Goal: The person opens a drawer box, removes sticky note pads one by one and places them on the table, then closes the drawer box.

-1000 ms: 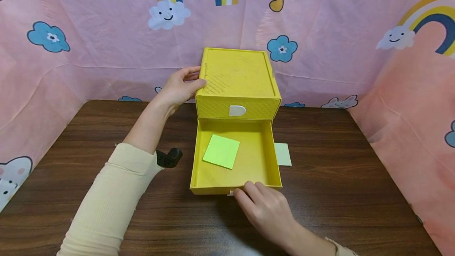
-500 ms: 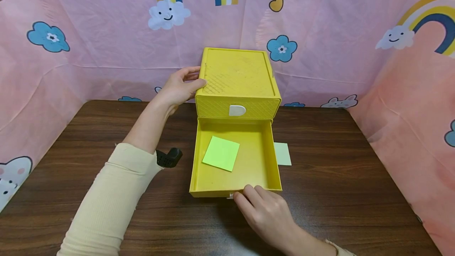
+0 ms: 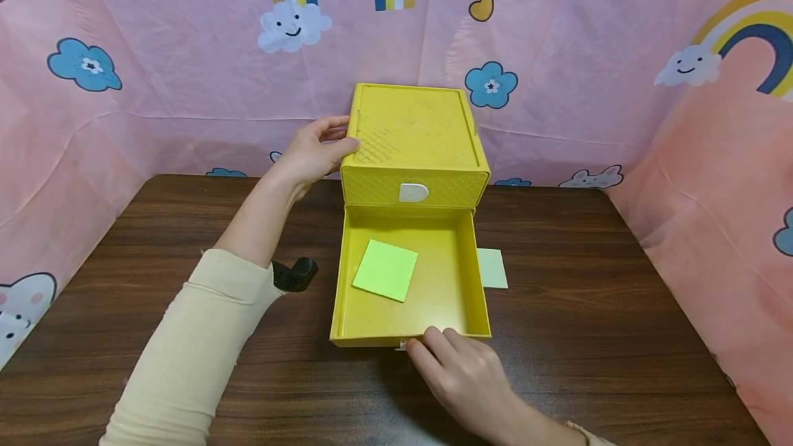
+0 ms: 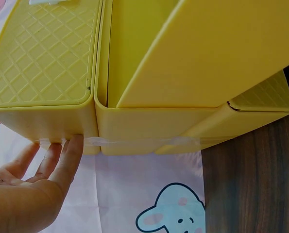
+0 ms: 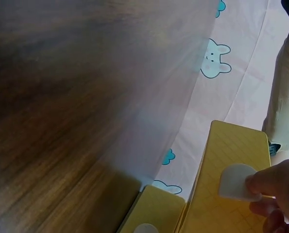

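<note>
A yellow drawer cabinet (image 3: 414,129) stands at the back of the table, its middle drawer (image 3: 442,305) pulled well out. My left hand (image 3: 310,153) steadies the cabinet's left side, thumb on the top edge. In the left wrist view its fingers (image 4: 72,158) lie fairly straight, tips against the side wall. At the drawer front, my right hand (image 3: 467,377) pinches the white handle (image 5: 237,182) between thumb and fingers, as the right wrist view shows. A bright green sticky note pad (image 3: 385,270) lies tilted inside the drawer, left of its middle.
A pale green paper square (image 3: 493,268) lies right of the drawer, partly hidden by it. The top drawer (image 3: 378,188) is closed, with its own white handle. Below the open one sits a lower drawer (image 5: 156,208). A patterned pink cloth (image 3: 557,54) hangs behind the dark wooden table (image 3: 588,336).
The middle drawer has slid slightly farther out toward me, carrying the sticky note pad along. My right hand has moved back with the handle, while my left hand stays against the cabinet.
</note>
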Demonstrator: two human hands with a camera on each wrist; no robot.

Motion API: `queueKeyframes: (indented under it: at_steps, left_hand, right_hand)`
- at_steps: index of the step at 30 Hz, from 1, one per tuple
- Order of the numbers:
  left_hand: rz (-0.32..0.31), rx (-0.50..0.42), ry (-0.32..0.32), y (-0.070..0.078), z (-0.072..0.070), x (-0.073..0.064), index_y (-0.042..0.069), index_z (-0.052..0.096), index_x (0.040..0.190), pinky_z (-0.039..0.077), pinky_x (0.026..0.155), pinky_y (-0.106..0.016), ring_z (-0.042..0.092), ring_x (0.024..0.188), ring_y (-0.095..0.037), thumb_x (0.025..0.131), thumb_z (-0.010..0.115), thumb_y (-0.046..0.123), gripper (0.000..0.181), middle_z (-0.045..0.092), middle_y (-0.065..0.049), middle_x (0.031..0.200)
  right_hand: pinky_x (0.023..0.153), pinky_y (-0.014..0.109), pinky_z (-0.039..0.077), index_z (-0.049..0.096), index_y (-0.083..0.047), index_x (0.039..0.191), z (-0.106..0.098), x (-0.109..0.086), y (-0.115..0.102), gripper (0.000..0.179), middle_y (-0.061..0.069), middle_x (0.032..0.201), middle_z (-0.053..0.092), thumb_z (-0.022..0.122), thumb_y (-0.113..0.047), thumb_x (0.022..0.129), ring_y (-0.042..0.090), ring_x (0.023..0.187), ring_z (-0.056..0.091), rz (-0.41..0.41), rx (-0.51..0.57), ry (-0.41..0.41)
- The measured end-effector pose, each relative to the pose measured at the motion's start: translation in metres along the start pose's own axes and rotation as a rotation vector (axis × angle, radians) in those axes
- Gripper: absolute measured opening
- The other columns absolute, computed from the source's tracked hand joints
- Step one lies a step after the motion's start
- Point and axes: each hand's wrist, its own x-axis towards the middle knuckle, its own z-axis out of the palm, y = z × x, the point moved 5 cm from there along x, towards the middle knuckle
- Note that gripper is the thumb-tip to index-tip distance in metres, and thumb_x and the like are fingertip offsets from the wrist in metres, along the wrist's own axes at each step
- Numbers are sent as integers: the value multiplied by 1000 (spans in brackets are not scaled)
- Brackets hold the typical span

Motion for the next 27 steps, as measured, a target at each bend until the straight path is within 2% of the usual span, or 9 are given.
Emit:
queueKeyframes:
  at_steps: [16, 27]
  left_hand:
    - [11, -15, -3, 0, 1, 0, 18, 33, 144, 47, 93, -33, 48, 118, -20, 91, 57, 20, 58, 37, -6, 142]
    - [16, -19, -11, 0, 1, -1, 17, 32, 144, 47, 93, -34, 47, 119, -20, 91, 56, 19, 58, 35, -7, 143]
  right_hand:
    - [39, 11, 14, 62, -10, 76, 1, -1, -2, 27, -3, 64, 41, 43, -9, 95, 7, 47, 28, -7, -24, 13]
    - [40, 11, 19, 63, -10, 78, 0, -3, -2, 27, -3, 65, 44, 42, -7, 95, 7, 48, 30, -12, -14, 7]
